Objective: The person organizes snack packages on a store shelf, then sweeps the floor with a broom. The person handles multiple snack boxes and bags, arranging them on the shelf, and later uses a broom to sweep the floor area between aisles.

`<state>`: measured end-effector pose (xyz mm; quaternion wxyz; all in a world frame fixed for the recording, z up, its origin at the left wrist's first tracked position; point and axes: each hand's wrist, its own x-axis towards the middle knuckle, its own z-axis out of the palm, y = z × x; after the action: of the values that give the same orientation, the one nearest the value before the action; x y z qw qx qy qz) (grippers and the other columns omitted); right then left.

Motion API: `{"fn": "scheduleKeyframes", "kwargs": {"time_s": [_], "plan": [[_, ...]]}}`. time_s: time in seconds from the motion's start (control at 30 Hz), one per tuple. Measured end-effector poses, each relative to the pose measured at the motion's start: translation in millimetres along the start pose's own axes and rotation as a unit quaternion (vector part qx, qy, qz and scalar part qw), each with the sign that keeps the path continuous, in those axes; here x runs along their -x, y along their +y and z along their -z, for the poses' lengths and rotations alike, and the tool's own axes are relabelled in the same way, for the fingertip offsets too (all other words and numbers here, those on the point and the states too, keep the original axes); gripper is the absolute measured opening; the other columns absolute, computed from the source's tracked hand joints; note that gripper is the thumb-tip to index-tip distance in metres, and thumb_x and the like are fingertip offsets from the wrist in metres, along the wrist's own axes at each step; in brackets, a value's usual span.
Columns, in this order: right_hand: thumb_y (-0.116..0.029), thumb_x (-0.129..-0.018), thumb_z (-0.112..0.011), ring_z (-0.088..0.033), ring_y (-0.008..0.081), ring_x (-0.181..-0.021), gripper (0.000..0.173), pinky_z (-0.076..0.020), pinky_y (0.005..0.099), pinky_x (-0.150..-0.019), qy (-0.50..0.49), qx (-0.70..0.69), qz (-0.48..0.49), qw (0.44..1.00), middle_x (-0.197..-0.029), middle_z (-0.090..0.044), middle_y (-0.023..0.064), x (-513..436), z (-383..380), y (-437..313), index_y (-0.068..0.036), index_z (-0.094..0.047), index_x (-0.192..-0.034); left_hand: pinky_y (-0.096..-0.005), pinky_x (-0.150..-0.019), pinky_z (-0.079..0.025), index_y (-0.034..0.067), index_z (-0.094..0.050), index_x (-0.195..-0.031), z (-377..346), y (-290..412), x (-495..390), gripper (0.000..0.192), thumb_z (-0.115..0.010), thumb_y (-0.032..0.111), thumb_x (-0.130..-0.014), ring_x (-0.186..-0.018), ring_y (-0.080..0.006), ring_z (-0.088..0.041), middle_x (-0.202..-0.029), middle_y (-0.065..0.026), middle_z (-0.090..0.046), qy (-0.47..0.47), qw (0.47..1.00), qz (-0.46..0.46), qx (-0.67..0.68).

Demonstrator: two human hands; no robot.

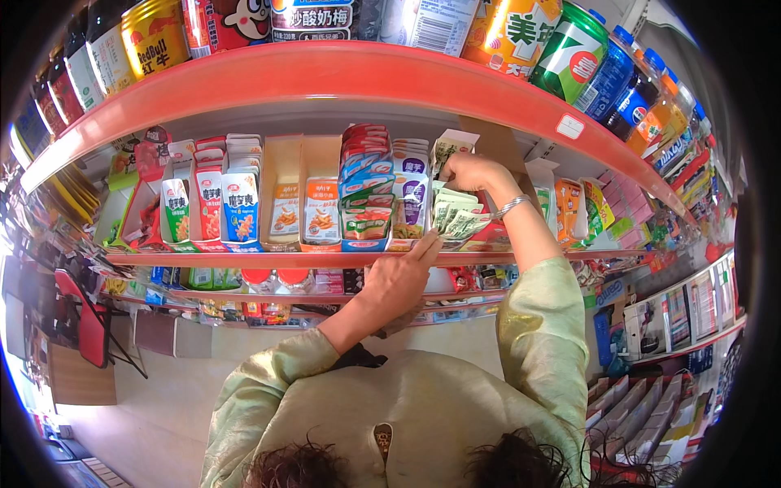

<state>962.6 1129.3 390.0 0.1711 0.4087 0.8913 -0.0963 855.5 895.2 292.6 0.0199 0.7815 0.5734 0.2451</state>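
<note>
My right hand point(473, 172), a silver bangle at its wrist, reaches into a display box of pale green snack packets point(462, 218). Its fingertips are hidden behind the packets, so its grip cannot be made out. Several of these packets lean forward over the box front. An upright piece with similar print point(451, 149) rises at the back, beside the fingers. My left hand point(396, 277) is at the shelf's front edge point(293, 260), its extended fingertips close to the lower left corner of that box. The other left fingers are curled under and mostly hidden.
Left of the box stand purple-labelled packets point(410, 198), a tall stack of red, blue and green packets point(366, 189), and orange-labelled packets point(321, 210). A red-edged upper shelf point(341, 70) with cans and bottles overhangs the row. A folding chair point(91, 329) stands at left.
</note>
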Motion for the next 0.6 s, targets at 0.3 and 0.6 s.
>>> {"fn": "scheduleKeyframes", "kwargs": {"time_s": [0.3,0.6], "plan": [[-0.021,-0.082,-0.07,-0.066,0.0289,-0.097,0.011,-0.0422,0.0487,-0.096,0.167,-0.043,-0.003,0.985,-0.089,-0.071,0.0086,28,-19,1,-0.014,-0.071,-0.09,-0.033,-0.059,-0.058,0.003,-0.049,-0.137,1,1,-1,0.056,-0.064,0.015,-0.084,-0.081,-0.0215,-0.071,-0.144,-0.005,-0.047,0.01,1.0,-0.003,0.0],[-0.016,-0.081,-0.071,-0.057,0.028,-0.105,0.007,-0.0388,0.0471,-0.095,0.371,0.014,0.154,0.916,-0.108,-0.063,0.0054,53,-29,4,-0.011,-0.067,-0.082,-0.0344,-0.06,-0.058,0.003,-0.047,-0.138,3,-1,0,0.058,-0.064,0.015,-0.084,-0.079,-0.0222,-0.071,-0.146,-0.0059,-0.045,-0.002,1.0,-0.004,0.0]]}}
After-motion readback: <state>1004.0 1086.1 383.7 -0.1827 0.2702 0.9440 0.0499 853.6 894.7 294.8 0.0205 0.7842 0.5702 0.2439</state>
